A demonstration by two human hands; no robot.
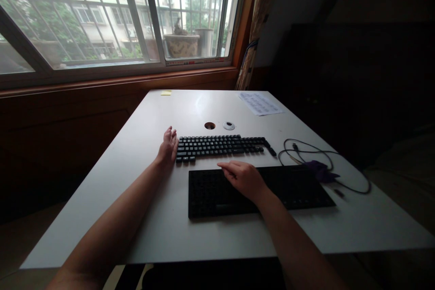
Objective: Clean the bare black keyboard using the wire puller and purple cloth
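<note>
My left hand (pixel 167 146) stands on its edge at the left end of a block of black keycaps (pixel 214 146), fingers stretched out, the palm side close to or touching the keys. The keycaps lie in rows on the white table, with a short row of several at the lower left and a slanting strip at the right end. My right hand (pixel 243 178) is over the upper edge of a black keyboard base (pixel 288 190), palm down. Its index finger points left, just below the keycaps; the other fingers are partly curled, and I see nothing held.
A black cable (pixel 321 151) loops at the right, with a dark purple tie (pixel 321 171) on it. Behind the keycaps are a round hole (pixel 210 125) and a white ring (pixel 229 125). Printed sheets (pixel 261 103) and a yellow note (pixel 166 93) lie at the far edge.
</note>
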